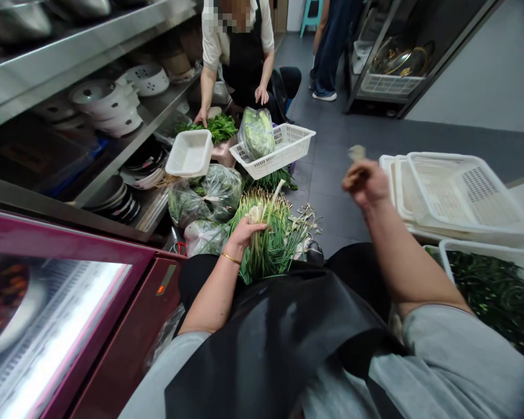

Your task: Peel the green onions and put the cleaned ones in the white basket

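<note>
Leftmost, a magenta-framed glass display chiller glows; an orange indicator shows on its panel, too small to read. Steel shelves behind hold stacked white ceramic pots. No brand or legible writing anywhere.

Left hand: fingers clamped around the pale stem ends of a loose bunch of long green scallions, which lies across the person's lap over a black apron, white root ends pointing away. Judged light, limp, easily bruised; leaves bend and slip apart, so the firmer white stem section is the place to grip, lightly.

Beyond it: clear plastic bags of leafy greens, a white solid plastic tub, a white slotted plastic basket with bagged cabbage. A co-worker's hand rests on green herbs.

Right hand: raised, fingers pinched together on a small pale scrap of trimming, blurred.

Far right, stacked white perforated baskets; below, another basket of dark green leaves.
</note>
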A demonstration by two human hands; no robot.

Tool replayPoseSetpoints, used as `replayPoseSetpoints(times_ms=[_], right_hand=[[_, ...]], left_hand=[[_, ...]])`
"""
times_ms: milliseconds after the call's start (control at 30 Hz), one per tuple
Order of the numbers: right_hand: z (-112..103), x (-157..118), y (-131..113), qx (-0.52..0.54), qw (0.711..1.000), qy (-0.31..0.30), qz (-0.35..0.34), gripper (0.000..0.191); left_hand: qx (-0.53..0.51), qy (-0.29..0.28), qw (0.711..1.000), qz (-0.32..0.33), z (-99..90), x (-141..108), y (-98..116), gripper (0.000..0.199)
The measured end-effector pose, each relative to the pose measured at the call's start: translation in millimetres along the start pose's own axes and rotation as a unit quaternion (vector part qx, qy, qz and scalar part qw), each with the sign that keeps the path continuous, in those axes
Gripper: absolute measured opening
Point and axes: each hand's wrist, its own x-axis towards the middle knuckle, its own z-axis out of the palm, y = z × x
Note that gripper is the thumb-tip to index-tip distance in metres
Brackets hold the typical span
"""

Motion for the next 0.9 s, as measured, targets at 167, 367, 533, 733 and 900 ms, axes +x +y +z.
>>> replayPoseSetpoints(times_ms=[167,367,533,733,900], right_hand=[[59.7,-23.0,47.8,-0.165,0.968,-0.162,0.094,0.036],[129.8,-5.0,23.9,0.092,0.976,-0.18,0.083,0.019],[133.3,-5.7,10.9,0.13,0.974,-0.178,0.047,0.021],[118.6,-17.7,4.6,0.079,0.972,-0.219,-0.028,0.022],[125.4,0.7,0.3,0.017,0.994,-0.104,0.026,0.03]], left_hand=[[-0.016,-0.039,0.999,0.014,14.4,3.2,10.9,0.035],[-0.017,0.013,0.998,0.059,29.5,3.4,10.1,0.043],[-0.031,0.003,0.995,0.092,32.5,-1.0,16.4,0.051],[-0.032,-0.004,0.995,0.094,38.8,2.0,27.3,0.052],[-0.024,0.002,0.993,0.119,55.4,-0.7,33.5,0.047]])
